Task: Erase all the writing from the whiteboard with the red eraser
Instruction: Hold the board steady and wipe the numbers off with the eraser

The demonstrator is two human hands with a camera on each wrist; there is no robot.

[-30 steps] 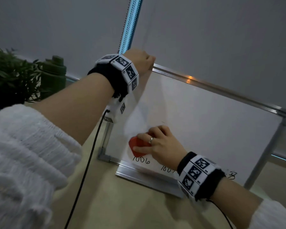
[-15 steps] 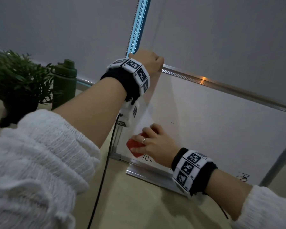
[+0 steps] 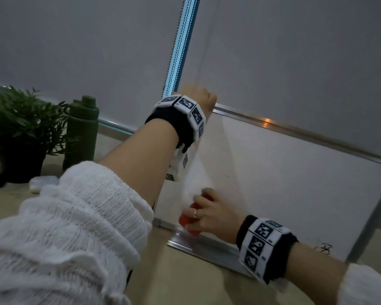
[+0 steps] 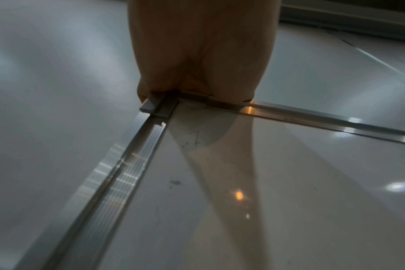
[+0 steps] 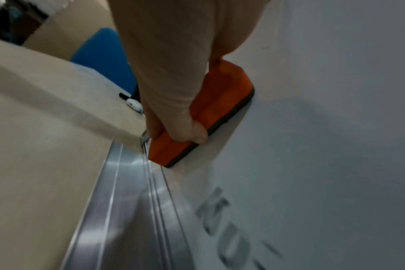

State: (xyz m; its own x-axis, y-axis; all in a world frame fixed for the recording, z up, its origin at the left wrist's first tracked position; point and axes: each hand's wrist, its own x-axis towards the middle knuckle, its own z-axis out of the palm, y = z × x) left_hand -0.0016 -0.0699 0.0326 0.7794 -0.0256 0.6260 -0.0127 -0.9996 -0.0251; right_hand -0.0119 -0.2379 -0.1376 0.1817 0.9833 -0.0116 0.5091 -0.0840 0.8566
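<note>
- Writing (image 5: 229,230) is left along the bottom edge of the whiteboard (image 3: 284,183) — blurred dark marks are seen in the right wrist view, just behind the red eraser (image 5: 210,109) on the wrist side, and a further scribble (image 3: 324,249) is seen in the head view near the lower right corner.
- Red eraser is pressed flat against the board at its lower left corner, just above the tray (image 5: 127,210); its long axis is laid roughly along the bottom edge.
- Right hand (image 3: 213,214) is clamped on the eraser — thumb curled over one long side, fingers (image 3: 198,211) wrapped over the back.
- Left hand (image 3: 198,97) is closed over the top left corner of the frame (image 4: 312,117), so the board is steadied; the fingers behind the frame cannot be seen.
- Remaining marks lie to the right of the eraser, towards the right wrist, so a stroke drawn rightward along the bottom edge is judged to be what is called for next — by the right hand, which is the nearer and already holds the tool.
- Upper part of the board is seen nearly clean, with faint specks (image 4: 175,182) only; the task is judged to be well along but not done.
</note>
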